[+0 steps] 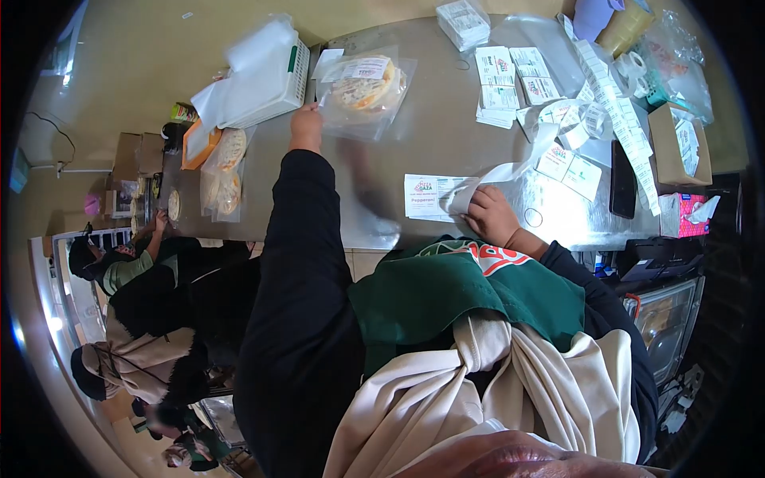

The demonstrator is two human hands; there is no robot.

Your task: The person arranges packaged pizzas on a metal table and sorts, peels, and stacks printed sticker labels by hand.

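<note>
1. Right hand (494, 215): fingers bunched together at the end of the white strip (519, 163), over the right part of the Pepperoni label card (422, 193). We can't tell pinch from press; fingertips hide the contact.
2. Left hand (305, 127): arm reached out, fingers curled, at the near corner of the white plastic basket (297, 76), left of the bagged pizzas (362, 94). We can't tell if it's clamped on anything.
3. Pepperoni card lies flat on the steel table (351, 175), near the apron-side edge. Bagged pizzas sit farther back, a printed label on top.
4. Strip risk: it curves across from the tape roll (590, 119). If we pull unevenly, we'd expect twist, or the roll dragging the loose cards (567, 169) next to it.
5. Card risk: a sideways push on smooth steel could skate it toward the edge. If the strip is sticky, a bad touch could cover print.
6. Left-side risk: the plastic sheets (253, 68) overhang the basket. A knock from our left hand could slide them off or shift the bag.
7. Right-side clutter: the long printed strip (615, 103) runs beside the phone (623, 182). Sweeping our right arm wide could snag it.
</note>
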